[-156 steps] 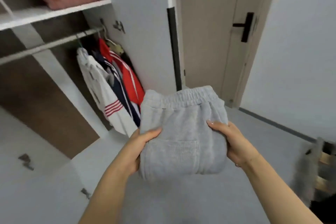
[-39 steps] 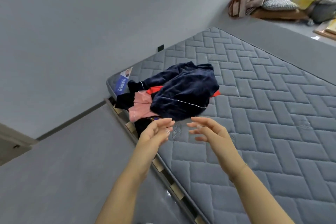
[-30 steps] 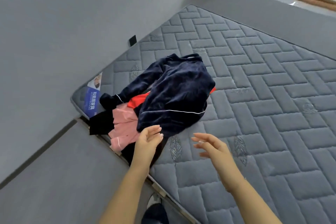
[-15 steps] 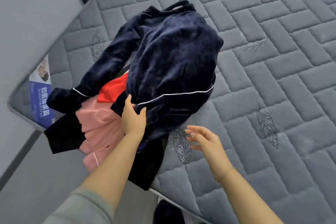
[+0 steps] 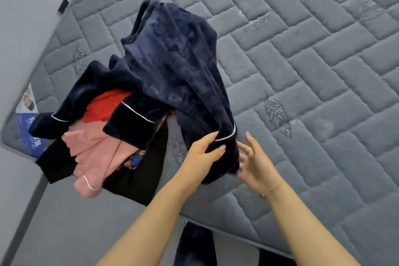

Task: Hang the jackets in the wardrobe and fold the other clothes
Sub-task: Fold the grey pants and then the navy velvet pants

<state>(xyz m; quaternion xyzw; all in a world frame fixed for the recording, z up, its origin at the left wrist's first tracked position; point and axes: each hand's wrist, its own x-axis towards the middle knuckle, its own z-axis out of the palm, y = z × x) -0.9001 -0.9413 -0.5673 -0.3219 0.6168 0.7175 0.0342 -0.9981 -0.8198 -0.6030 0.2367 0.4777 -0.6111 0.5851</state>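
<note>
Now left hand [image 5: 205,153] grips navy velvet garment's [image 5: 172,65] hem; right hand [image 5: 257,162], fingers spread, nears; lifting it clear of the pile seems next.

Two hands [image 5: 228,157], one mattress [image 5: 302,71], about five garments [image 5: 133,119] piled on it

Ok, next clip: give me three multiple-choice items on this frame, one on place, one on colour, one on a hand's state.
1. Where is the clothes pile?
A mattress corner
B wardrobe shelf
C chair

2. What colour is the garment just under the navy velvet top?
A green
B red
C white

3. What is the left hand doing?
A resting flat
B hanging idle
C gripping the navy top's piped hem

Key: 1 A, it lies on the grey quilted mattress; 2 B, the red garment peeks out beneath; 3 C, fingers curl round the hem.
</note>
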